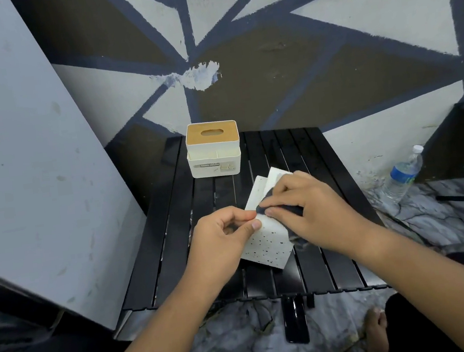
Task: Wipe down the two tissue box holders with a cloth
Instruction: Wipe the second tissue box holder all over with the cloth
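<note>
Painted wall [299,66] behind: grey, brown and navy triangles. Pale grey slanted panel [30,169] fills the left of the frame. Low black slatted desk [174,240] sits in the centre, on a marbled grey floor [461,222].

Two holders are on the desk.
- **White plastic tissue box holder with an oval-slotted wooden lid [213,152]:** upright at the far edge, upper centre. Well apart from both hands, nothing touching it.
- **White speckled tissue box holder [264,244]:** centre of the frame, lying on a slant with one broad face turned up.

Left grip [220,235]: thumb and forefinger pinch the near left edge of the speckled holder, steadying it. Right grip [309,207]: fingers curled over a dark blue-black cloth [266,199], closed on it and pressing it onto the holder's upper face toward the far end.

Clear plastic water bottle with a blue label [404,173] stands on the floor at right, off the desk.

Progress, as judged:
- Wiping of the speckled holder looks under way. The cloth covers only part of one face.
- Which faces are already done cannot be told, as no wet or clean streak shows.
- The wooden-lidded holder looks not yet taken in hand.
- First half of the job at best. Left to do: the rest of the speckled holder, then the whole second one.
</note>
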A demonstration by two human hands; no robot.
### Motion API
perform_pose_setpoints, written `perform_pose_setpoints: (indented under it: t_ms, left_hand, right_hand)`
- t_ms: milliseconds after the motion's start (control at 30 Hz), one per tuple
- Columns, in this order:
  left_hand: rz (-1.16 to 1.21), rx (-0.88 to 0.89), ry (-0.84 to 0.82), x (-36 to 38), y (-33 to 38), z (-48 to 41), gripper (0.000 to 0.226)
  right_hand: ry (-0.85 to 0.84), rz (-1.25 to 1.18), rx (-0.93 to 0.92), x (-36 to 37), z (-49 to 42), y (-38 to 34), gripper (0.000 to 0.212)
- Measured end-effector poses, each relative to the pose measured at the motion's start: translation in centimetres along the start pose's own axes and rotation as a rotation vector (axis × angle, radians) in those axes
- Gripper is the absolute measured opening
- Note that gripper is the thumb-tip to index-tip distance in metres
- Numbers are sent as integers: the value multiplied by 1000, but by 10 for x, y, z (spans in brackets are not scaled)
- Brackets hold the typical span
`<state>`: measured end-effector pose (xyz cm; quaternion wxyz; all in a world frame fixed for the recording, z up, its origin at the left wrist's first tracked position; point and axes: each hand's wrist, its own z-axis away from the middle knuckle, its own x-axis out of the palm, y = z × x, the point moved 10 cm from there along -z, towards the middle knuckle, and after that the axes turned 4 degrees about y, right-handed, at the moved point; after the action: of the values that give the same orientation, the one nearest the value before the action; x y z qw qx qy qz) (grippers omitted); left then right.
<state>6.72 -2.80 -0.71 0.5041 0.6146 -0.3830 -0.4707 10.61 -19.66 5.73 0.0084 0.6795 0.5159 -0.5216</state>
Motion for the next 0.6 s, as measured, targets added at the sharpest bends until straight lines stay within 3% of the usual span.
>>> perform_pose_setpoints:
  t_ms: [200,400,600]
  left_hand:
    - [-12,7,20,3,4,0,12]
    - [-20,8,28,3,1,-2,7]
    - [-39,7,32,3,4,-2,7]
  right_hand:
    - [101,33,153,-7,-30,35,16]
    - [27,4,30,-6,6,2,16]
    - [160,-35,333,-25,-40,76,11]
